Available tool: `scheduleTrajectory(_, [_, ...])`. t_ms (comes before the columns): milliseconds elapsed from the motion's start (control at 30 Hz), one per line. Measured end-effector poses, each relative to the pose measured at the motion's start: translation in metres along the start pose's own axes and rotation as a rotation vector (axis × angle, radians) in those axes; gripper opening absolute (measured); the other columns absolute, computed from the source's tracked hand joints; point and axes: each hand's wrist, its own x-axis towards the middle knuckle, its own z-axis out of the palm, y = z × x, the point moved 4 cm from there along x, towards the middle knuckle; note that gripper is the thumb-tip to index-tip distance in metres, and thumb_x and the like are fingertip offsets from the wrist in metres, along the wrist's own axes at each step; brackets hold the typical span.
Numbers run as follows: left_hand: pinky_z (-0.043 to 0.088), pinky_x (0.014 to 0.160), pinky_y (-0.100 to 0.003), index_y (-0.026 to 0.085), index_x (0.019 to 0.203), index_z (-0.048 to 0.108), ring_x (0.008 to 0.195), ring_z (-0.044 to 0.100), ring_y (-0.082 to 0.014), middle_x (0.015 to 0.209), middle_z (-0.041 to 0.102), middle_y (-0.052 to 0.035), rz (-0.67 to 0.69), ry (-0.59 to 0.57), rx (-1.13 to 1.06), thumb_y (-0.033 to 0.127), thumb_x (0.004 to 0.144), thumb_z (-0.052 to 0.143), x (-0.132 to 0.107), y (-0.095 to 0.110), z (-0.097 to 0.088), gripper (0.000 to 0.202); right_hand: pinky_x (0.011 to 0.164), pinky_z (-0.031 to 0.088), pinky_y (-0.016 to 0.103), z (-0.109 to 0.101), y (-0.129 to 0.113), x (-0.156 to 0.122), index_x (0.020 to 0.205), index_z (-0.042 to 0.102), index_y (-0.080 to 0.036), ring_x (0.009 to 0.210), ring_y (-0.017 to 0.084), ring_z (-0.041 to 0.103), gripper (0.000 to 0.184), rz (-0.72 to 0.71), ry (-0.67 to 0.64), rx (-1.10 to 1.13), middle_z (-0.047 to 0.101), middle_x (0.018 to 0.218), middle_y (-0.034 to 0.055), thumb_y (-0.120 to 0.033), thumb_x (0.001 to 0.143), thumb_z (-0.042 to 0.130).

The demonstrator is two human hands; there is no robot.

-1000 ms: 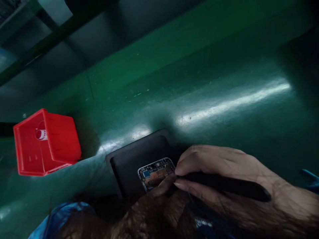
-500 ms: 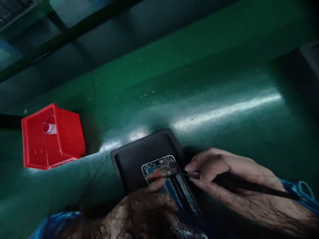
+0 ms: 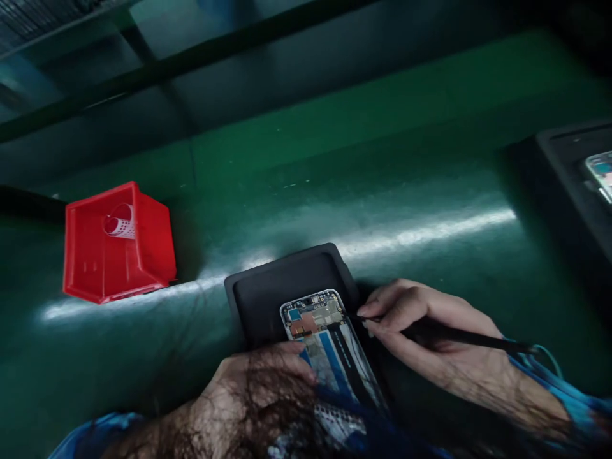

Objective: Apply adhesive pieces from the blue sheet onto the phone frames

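Observation:
An opened smartphone [image 3: 322, 331] lies tilted in a shallow black tray [image 3: 280, 264], its circuit board and a blue-striped lower part exposed. Hair strands and shadow cover its bottom end. My left hand [image 3: 253, 382] is at the phone's left edge, fingers curled against its side; dark hair in front of the camera partly hides this hand. Pinched in my right hand [image 3: 425, 325] is a slim black tweezer-like tool [image 3: 478, 339]. Its tip reaches the phone's upper right edge beside the board; whether it touches cannot be made out.
On the green work surface [image 3: 306, 166] at left, a red bin [image 3: 155, 245] lies with a white perforated roll [image 3: 125, 228] inside. Another black tray [image 3: 557, 143] at the right edge holds another opened phone [image 3: 603, 175]. A dark rail [image 3: 157, 73] runs along the back.
The view has shifted, bringing the tray and phone at the right edge into sight. My left fingers have drawn back from the board to the phone's left edge. The tool stays in my right hand.

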Motion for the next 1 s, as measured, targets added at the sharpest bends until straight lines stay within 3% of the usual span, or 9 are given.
scheduleTrajectory(67, [0.043, 0.096, -0.018, 0.025, 0.085, 0.068, 0.088, 0.067, -0.0129, 0.09, 0.07, 0.004, 0.081, -0.01, 0.023, 0.021, 0.08, 0.062, 0.003, 0.015, -0.004, 0.009, 0.061, 0.067, 0.026, 0.001, 0.0, 0.0, 0.075, 0.064, -0.028, 0.068, 0.018, 0.08, 0.026, -0.027, -0.012, -0.013, 0.078, 0.077, -0.0011, -0.006, 0.084, 0.072])
scheduleTrajectory(167, [0.041, 0.098, -0.023, 0.019, 0.091, 0.066, 0.091, 0.065, -0.0147, 0.092, 0.068, 0.0007, 0.221, -0.05, 0.159, 0.006, 0.078, 0.062, 0.006, 0.034, -0.007, 0.019, 0.061, 0.066, 0.025, 0.002, 0.0, 0.001, 0.076, 0.064, -0.028, 0.069, 0.018, 0.08, 0.026, -0.063, -0.049, -0.034, 0.078, 0.079, -0.0001, -0.003, 0.084, 0.07])
scheduleTrajectory(233, [0.042, 0.097, -0.026, 0.017, 0.092, 0.065, 0.098, 0.062, -0.0185, 0.094, 0.067, -0.0016, 0.226, -0.077, 0.232, 0.001, 0.075, 0.063, 0.006, 0.035, -0.006, 0.024, 0.063, 0.066, 0.024, 0.0, 0.0, 0.002, 0.076, 0.065, -0.028, 0.071, 0.017, 0.079, 0.026, -0.048, -0.049, -0.033, 0.078, 0.08, -0.0002, -0.004, 0.084, 0.071])
scheduleTrajectory(333, [0.043, 0.096, -0.026, 0.018, 0.09, 0.065, 0.088, 0.065, -0.0157, 0.091, 0.067, -0.0007, 0.332, -0.005, 0.199, 0.0, 0.072, 0.064, 0.006, 0.032, -0.005, 0.026, 0.066, 0.067, 0.019, -0.011, -0.007, 0.002, 0.076, 0.066, -0.029, 0.073, 0.014, 0.079, 0.024, -0.005, 0.077, 0.055, 0.078, 0.081, -0.002, -0.008, 0.082, 0.077])
scheduleTrajectory(433, [0.046, 0.092, -0.023, 0.017, 0.088, 0.066, 0.085, 0.066, -0.0145, 0.091, 0.068, -0.0018, 0.327, 0.037, 0.196, 0.002, 0.073, 0.065, 0.007, 0.029, -0.005, 0.021, 0.069, 0.069, 0.019, -0.015, -0.024, -0.005, 0.082, 0.067, -0.031, 0.074, 0.015, 0.077, 0.024, -0.036, 0.149, 0.13, 0.076, 0.083, -0.0017, -0.011, 0.082, 0.079])
scheduleTrajectory(567, [0.051, 0.077, -0.017, 0.013, 0.08, 0.068, 0.081, 0.067, -0.013, 0.084, 0.068, -0.004, 0.3, 0.029, 0.176, 0.007, 0.075, 0.064, 0.008, 0.036, -0.006, 0.009, 0.069, 0.071, 0.023, 0.006, -0.045, -0.018, 0.091, 0.067, -0.034, 0.072, 0.018, 0.08, 0.01, -0.158, -0.128, 0.104, 0.078, 0.086, 0.0023, -0.033, 0.101, 0.065])
scheduleTrajectory(667, [0.052, 0.069, -0.015, 0.011, 0.078, 0.068, 0.078, 0.067, -0.0125, 0.085, 0.068, -0.0057, 0.278, 0.02, 0.159, 0.01, 0.077, 0.062, 0.008, 0.039, -0.007, 0.006, 0.071, 0.069, 0.018, 0.023, -0.05, -0.023, 0.093, 0.066, -0.032, 0.076, 0.019, 0.083, 0.024, -0.212, -0.286, 0.082, 0.081, 0.087, 0.0042, -0.045, 0.107, 0.052])
scheduleTrajectory(900, [0.052, 0.069, -0.019, 0.011, 0.076, 0.068, 0.077, 0.066, -0.0141, 0.083, 0.068, -0.0065, 0.279, 0.034, 0.14, 0.014, 0.077, 0.063, 0.008, 0.036, -0.006, 0.006, 0.071, 0.067, 0.015, 0.027, -0.049, -0.022, 0.087, 0.06, -0.031, 0.072, 0.015, 0.082, 0.019, -0.252, -0.3, 0.023, 0.079, 0.084, 0.0012, -0.037, 0.105, 0.058])
scheduleTrajectory(1000, [0.052, 0.067, -0.02, 0.012, 0.075, 0.067, 0.074, 0.065, -0.0134, 0.081, 0.068, -0.0046, 0.267, 0.02, 0.12, 0.015, 0.078, 0.062, 0.007, 0.036, -0.005, 0.008, 0.072, 0.067, 0.017, 0.024, -0.05, -0.023, 0.089, 0.062, -0.031, 0.073, 0.015, 0.081, 0.025, -0.276, -0.341, 0.015, 0.078, 0.084, 0.0027, -0.04, 0.109, 0.049])
